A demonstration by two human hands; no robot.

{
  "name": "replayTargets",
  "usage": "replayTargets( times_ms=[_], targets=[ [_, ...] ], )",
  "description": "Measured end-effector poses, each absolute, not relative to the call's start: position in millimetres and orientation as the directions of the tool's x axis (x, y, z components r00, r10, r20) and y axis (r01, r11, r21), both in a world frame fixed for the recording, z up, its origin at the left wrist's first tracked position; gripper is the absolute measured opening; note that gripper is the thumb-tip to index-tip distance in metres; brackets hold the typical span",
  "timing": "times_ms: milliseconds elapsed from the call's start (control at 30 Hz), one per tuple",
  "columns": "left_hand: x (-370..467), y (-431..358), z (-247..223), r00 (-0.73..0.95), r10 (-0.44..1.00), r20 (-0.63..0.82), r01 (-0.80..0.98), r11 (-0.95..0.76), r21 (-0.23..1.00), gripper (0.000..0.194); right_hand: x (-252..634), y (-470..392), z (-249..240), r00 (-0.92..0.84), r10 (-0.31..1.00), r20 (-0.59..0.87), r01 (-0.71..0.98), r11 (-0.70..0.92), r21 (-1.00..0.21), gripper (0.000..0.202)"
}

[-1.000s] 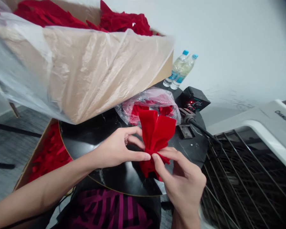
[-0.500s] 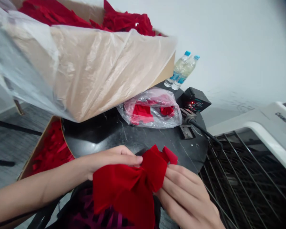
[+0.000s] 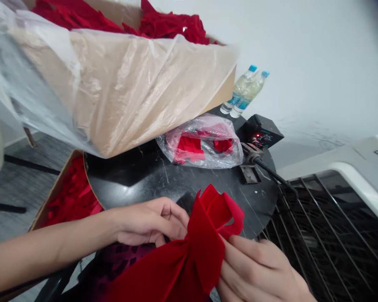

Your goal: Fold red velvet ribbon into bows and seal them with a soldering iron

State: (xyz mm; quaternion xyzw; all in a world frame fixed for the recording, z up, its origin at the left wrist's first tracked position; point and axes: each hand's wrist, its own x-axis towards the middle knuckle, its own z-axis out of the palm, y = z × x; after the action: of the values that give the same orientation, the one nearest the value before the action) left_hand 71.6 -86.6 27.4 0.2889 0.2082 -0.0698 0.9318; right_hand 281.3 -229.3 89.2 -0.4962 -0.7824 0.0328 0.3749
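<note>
A loop (image 3: 237, 219) has opened atop the red velvet bow (image 3: 207, 251), seemingly mid-shaping; my right hand (image 3: 258, 268) pinches the bow's right side; my left (image 3: 148, 221) curls leftward of it, grip hidden.

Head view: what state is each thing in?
Red fabric: gathered, held
Right hand: gripping red fabric
Left hand: curled, contact unclear
Plastic bag: crumpled, red pieces inside
Upper box: open, holding red cloth
Lower box: open, holding red scraps
Two bottles: capped
Black control box: red light lit
</note>
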Motion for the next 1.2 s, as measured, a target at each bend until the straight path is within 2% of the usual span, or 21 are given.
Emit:
replayTargets(
  times_ms=[100,233,400,600,700,767,867,967,1000,1067,1100,1133,1200],
  targets=[
    [73,-90,23,0.906,-0.022,-0.423,0.246,0.841,0.482,0.024,288,-231,77,-0.421,0.755,0.503,0.698,0.624,-0.352,0.024],
    [73,-93,24,0.919,-0.064,-0.389,0.26,0.839,0.477,0.024,294,-232,74,-0.506,0.72,0.475,0.67,0.675,-0.308,0.036],
    [70,-96,29,0.894,-0.057,-0.444,0.282,0.841,0.461,0.021,298,-233,78,-0.595,0.667,0.449,0.637,0.732,-0.243,0.054],
    [67,-104,27,0.88,-0.029,-0.475,0.261,0.864,0.431,0.023,288,-242,78,-0.626,0.649,0.433,0.641,0.744,-0.19,0.045],
    [66,-110,25,0.864,-0.022,-0.503,0.26,0.876,0.407,0.026,285,-242,78,-0.684,0.61,0.4,0.637,0.766,-0.078,0.044],
    [66,-113,24,0.863,0.006,-0.505,0.234,0.881,0.41,0.024,286,-238,79,-0.717,0.588,0.374,0.634,0.774,0.0,0.049],
    [68,-116,23,0.873,0.079,-0.481,0.182,0.862,0.473,0.015,289,-228,81,-0.751,0.521,0.405,0.589,0.807,0.053,0.049],
    [71,-114,21,0.859,0.227,-0.458,0.071,0.834,0.547,0.017,288,-220,80,-0.744,0.495,0.449,0.6,0.791,0.121,0.045],
    [72,-113,20,0.845,0.295,-0.445,0.021,0.815,0.579,0.022,287,-219,80,-0.703,0.541,0.46,0.653,0.748,0.117,0.04],
    [74,-108,18,0.819,0.422,-0.388,-0.072,0.747,0.661,0.029,284,-219,79,-0.561,0.678,0.476,0.781,0.624,0.031,0.023],
    [75,-106,17,0.814,0.469,-0.344,-0.109,0.704,0.702,0.031,282,-219,78,-0.488,0.734,0.472,0.818,0.573,-0.045,0.025],
    [76,-103,16,0.813,0.499,-0.3,-0.136,0.664,0.735,0.031,281,-220,77,-0.418,0.781,0.464,0.837,0.53,-0.137,0.035],
    [77,-98,16,0.807,0.537,-0.246,-0.163,0.602,0.782,0.033,278,-223,73,-0.32,0.84,0.439,0.817,0.479,-0.322,0.044]
  ],
)
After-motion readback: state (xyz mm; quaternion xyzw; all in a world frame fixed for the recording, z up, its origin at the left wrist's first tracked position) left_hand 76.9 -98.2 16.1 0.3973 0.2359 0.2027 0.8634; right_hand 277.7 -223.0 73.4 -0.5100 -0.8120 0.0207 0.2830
